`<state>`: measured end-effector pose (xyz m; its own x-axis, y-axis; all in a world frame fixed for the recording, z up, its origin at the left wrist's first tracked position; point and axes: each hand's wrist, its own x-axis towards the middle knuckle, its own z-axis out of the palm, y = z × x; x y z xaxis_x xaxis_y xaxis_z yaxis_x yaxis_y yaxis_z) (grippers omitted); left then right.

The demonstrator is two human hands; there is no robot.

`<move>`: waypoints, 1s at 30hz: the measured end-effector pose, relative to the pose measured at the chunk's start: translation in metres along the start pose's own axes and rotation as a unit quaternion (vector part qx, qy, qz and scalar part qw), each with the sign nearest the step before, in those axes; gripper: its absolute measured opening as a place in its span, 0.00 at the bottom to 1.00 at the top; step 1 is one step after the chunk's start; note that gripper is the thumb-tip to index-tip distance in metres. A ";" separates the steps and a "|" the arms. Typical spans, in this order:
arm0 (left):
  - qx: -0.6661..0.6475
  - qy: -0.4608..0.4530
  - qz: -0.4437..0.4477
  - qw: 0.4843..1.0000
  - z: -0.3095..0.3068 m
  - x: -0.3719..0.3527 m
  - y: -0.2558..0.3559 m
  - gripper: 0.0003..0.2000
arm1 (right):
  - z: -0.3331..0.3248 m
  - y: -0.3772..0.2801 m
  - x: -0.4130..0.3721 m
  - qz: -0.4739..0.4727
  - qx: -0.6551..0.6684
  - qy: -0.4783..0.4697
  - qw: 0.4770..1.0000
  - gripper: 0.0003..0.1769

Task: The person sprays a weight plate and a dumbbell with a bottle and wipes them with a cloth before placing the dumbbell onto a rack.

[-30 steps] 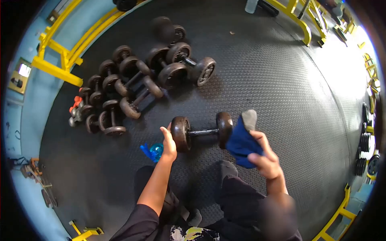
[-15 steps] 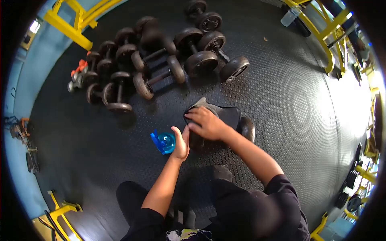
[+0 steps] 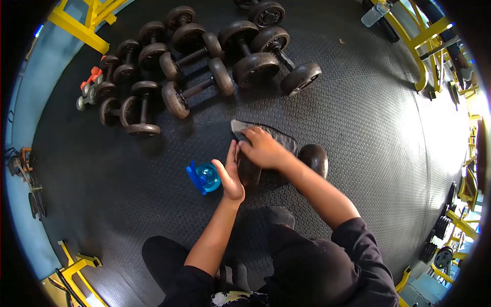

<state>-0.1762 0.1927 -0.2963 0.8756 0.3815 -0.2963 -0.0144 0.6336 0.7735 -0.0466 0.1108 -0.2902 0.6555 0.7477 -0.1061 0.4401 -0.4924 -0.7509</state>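
Observation:
A dark dumbbell (image 3: 314, 159) lies on the floor in front of me, one round head at the right and the other beside my left hand. My right hand (image 3: 267, 150) presses a grey cloth with a dark edge (image 3: 279, 137) over the near-left head, fingers bent on the fabric. The cloth spreads across the handle area and hides it. My left hand (image 3: 232, 183) rests its palm side against the outer face of the left head, fingers stretched and thumb apart. Just left of it stands a blue bottle (image 3: 209, 176) with a blue cap.
Several dark dumbbells (image 3: 197, 88) lie in rows beyond. Small orange-and-grey dumbbells (image 3: 91, 84) sit near the left wall. Yellow frames (image 3: 84, 33) stand around the edges, and a clear bottle (image 3: 376, 14) is at the upper right. Black textured matting (image 3: 368, 138) covers the floor.
My right hand has shifted slightly up with the cloth, which now lies folded differently, its pale corner further left. My left hand stays at the dumbbell's head. The view has tilted slightly.

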 end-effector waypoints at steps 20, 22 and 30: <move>0.364 0.051 0.053 0.928 0.024 0.038 0.007 0.33 | 0.080 0.015 -0.190 0.123 0.015 0.147 0.981 0.36; 0.387 0.072 0.086 0.915 0.016 0.041 0.001 0.29 | 0.065 0.024 -0.206 0.167 -0.004 0.148 0.975 0.35; 0.351 0.077 0.103 0.928 0.014 0.036 -0.002 0.26 | -0.032 0.024 -0.269 0.140 0.032 0.007 0.990 0.19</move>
<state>-0.1378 0.1955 -0.3009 0.8092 0.5717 -0.1355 0.1907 -0.0373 0.9809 -0.1929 -0.1168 -0.2593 0.7547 0.5801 -0.3065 0.2017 -0.6497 -0.7329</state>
